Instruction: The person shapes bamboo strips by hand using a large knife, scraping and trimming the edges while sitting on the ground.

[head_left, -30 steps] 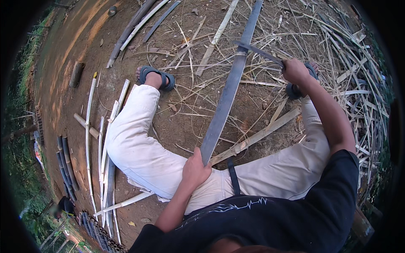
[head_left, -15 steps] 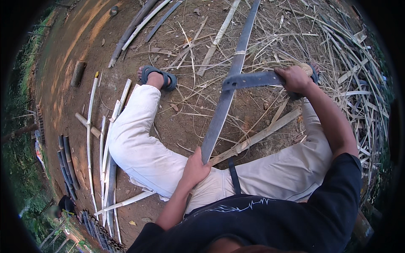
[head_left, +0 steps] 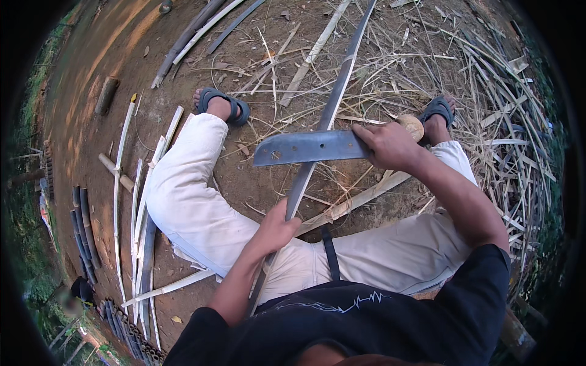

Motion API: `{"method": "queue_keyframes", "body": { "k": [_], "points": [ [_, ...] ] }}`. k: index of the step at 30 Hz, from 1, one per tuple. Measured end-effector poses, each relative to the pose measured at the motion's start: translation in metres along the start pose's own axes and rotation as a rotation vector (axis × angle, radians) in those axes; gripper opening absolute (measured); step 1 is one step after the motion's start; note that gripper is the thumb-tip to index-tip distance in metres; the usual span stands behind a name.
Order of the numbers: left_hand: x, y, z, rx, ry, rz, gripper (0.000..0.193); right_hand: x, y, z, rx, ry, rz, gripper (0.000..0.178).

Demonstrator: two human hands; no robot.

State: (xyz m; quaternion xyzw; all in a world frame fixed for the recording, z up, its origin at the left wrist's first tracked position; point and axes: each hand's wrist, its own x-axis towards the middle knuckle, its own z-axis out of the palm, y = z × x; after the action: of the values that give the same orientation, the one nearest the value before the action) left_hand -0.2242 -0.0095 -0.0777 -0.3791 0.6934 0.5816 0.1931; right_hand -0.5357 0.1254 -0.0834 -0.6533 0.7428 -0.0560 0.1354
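Note:
A long dark bamboo strip [head_left: 340, 85] runs from beside my lap up past the far edge of the picture. My left hand [head_left: 276, 232] is wrapped around it near my lap. In my right hand [head_left: 394, 145] is a machete with a wide grey blade [head_left: 311, 147] with several small holes. The round pale end of its handle [head_left: 411, 127] shows beyond my fist. The blade lies across the strip, its tip pointing left; I cannot tell whether the edge bites into it.
Thin shavings [head_left: 421, 67] litter the ground ahead, with a thick heap of strips [head_left: 513, 122] at the right. A split bamboo piece [head_left: 360, 204] lies between my legs. More strips [head_left: 139, 244] rest beside my left leg. Dark bamboo tubes [head_left: 85, 235] lie at far left.
My right hand has drawn the machete nearer and leftward along the strip, and more of its blade now sticks out past the strip's left side. My left hand keeps its grip.

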Motion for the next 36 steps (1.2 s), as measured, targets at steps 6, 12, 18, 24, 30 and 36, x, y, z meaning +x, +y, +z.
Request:
{"method": "queue_keyframes", "body": {
  "k": [6,12,18,24,30,36],
  "points": [
    [0.045,0.050,-0.024,-0.448,-0.273,-0.068,0.017,0.004,-0.038,-0.037,-0.013,-0.027,0.014,0.047],
    [0.101,-0.001,-0.015,-0.911,-0.491,-0.111,0.022,0.000,-0.013,-0.008,-0.063,-0.152,0.156,0.038],
    [0.055,-0.015,-0.018,-0.478,-0.354,-0.231,0.052,-0.014,-0.040,0.041,-0.026,-0.191,-0.005,0.050],
    [0.034,-0.035,-0.008,-0.589,-0.341,-0.254,0.052,-0.010,-0.059,0.042,0.015,-0.280,0.133,0.052],
    [0.038,-0.022,-0.008,-0.654,-0.378,-0.319,0.047,-0.016,0.004,0.035,-0.029,-0.211,0.386,0.030],
    [0.025,-0.021,-0.011,-0.654,-0.332,-0.321,0.047,-0.010,-0.013,0.038,-0.041,-0.211,0.209,0.038]
  ]
}}
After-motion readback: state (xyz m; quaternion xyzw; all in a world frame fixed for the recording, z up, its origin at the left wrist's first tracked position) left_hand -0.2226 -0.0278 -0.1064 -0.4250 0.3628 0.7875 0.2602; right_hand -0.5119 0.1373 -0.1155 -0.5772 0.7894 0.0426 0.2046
